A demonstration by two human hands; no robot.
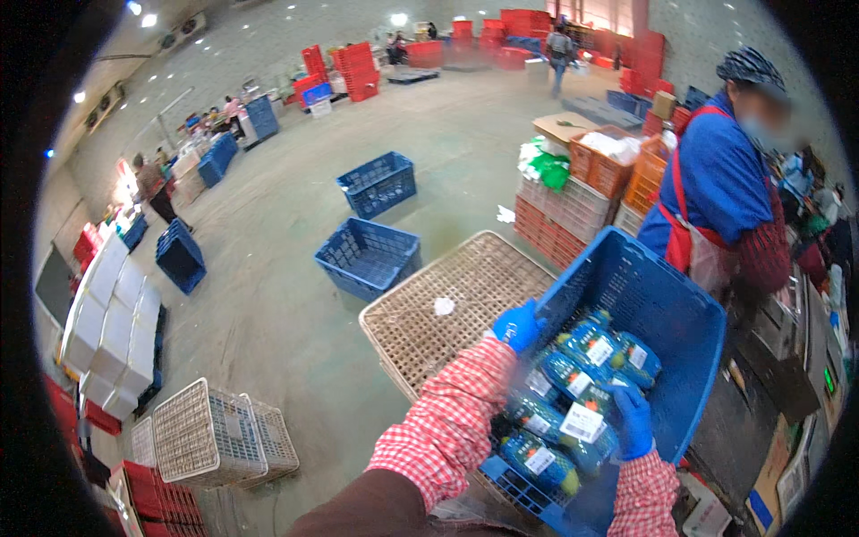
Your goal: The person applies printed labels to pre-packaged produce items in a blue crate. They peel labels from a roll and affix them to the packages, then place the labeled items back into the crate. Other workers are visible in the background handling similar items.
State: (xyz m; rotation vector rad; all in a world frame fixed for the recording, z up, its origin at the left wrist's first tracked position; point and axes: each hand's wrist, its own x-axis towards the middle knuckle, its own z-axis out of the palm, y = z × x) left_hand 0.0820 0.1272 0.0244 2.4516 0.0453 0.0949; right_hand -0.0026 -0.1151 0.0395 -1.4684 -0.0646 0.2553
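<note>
Before me stands a tilted blue plastic crate (671,315), holding several blue net-wrapped produce packs (567,369) with white printed labels. My left hand (518,327), in a blue glove and a red checked sleeve, grips the crate's left rim. Inside the crate, my right hand (632,419), gloved the same way, holds the right side of a labelled produce pack (590,453) that lies over the others. The fingertips behind that pack are partly hidden. Beneath and left of the crate is an upturned beige plastic basket (463,282).
A co-worker (711,174) in blue with a red apron stands close at right, beside a work counter (758,396). Two blue crates (368,258) sit on the floor ahead. Stacked crates (557,215) rise beyond the basket. Beige baskets (221,429) and white boxes (111,322) stand at left.
</note>
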